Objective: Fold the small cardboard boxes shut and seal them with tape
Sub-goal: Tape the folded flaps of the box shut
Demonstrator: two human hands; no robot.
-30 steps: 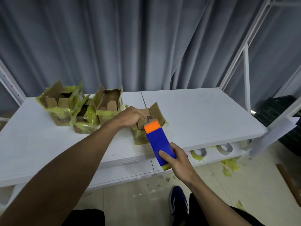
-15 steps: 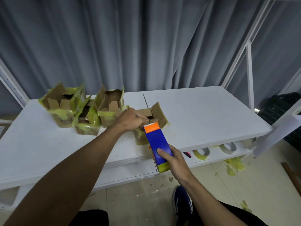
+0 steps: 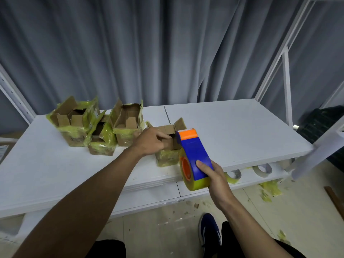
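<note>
The left hand's (image 3: 149, 141) curled fingers are pinning the light, flimsy box (image 3: 166, 157) by its flaps, apparently; the right hand (image 3: 214, 175) is gripping the tape dispenser (image 3: 193, 151).

The handheld plastic tape dispenser (image 3: 195, 151) is blue with an orange head and orange hub, its tape roll translucent yellow. The small open cardboard boxes (image 3: 128, 125) are brown, streaked with yellow-green tape. White shelf table (image 3: 232, 127), grey pleated curtain (image 3: 149, 43), blue sneaker (image 3: 210, 231) striped white

Grey pleated curtain (image 3: 149, 53) behind white shelving table (image 3: 232, 127); pale tiled floor (image 3: 260, 220), debris-strewn.
</note>
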